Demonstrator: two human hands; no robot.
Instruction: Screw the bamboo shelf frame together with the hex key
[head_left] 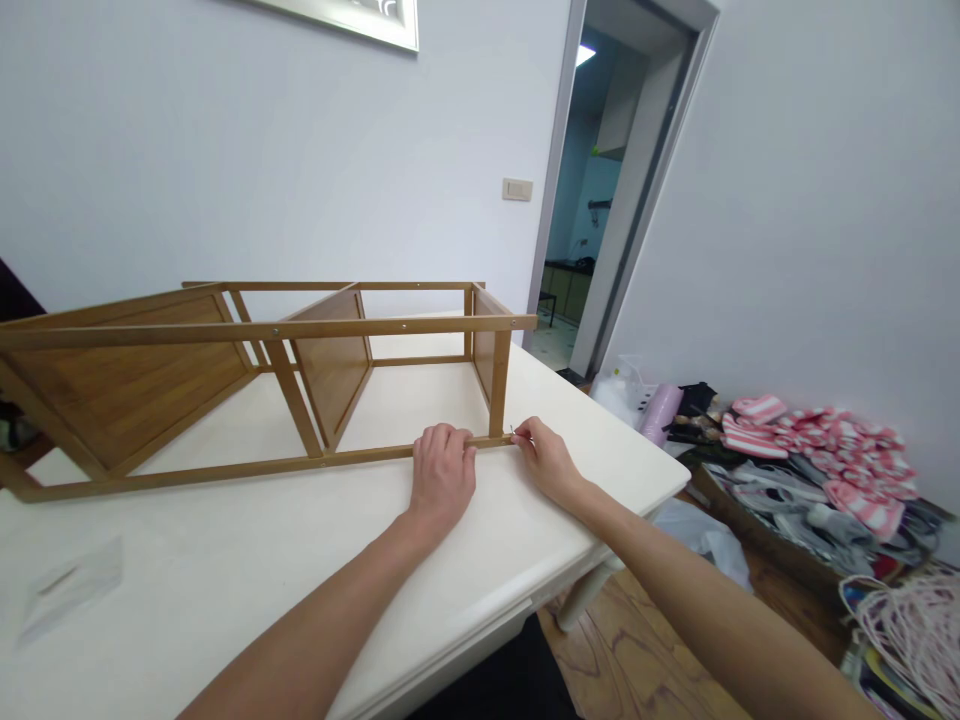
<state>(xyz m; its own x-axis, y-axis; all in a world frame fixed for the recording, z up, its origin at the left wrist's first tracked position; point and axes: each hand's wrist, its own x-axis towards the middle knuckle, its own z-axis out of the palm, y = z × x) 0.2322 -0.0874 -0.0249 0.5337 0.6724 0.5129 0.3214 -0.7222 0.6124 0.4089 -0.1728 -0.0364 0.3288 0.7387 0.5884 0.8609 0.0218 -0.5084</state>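
Observation:
A brown wooden shelf frame (405, 327) lies on its side on a white table (592, 440), with slatless panels (330, 350) set across it. My left hand (444, 470) is closed over its near lower rail, fingers wrapped round the wood close to the right-end crosspiece (499, 385). At that rail's right end, my right hand (546, 460) pinches a small thin metal piece (513, 431) between thumb and forefinger. Most of that piece is hidden by the fingers, so its kind is unclear. Screw heads show along the upper rail.
A small clear plastic bag (71, 590) lies at the table's left front. To the right, on the floor, are pink-striped cloth (817, 450), a purple roll (661, 412), a pale plastic bag (705, 540) and tangled cords (915, 630). A doorway (577, 220) opens behind.

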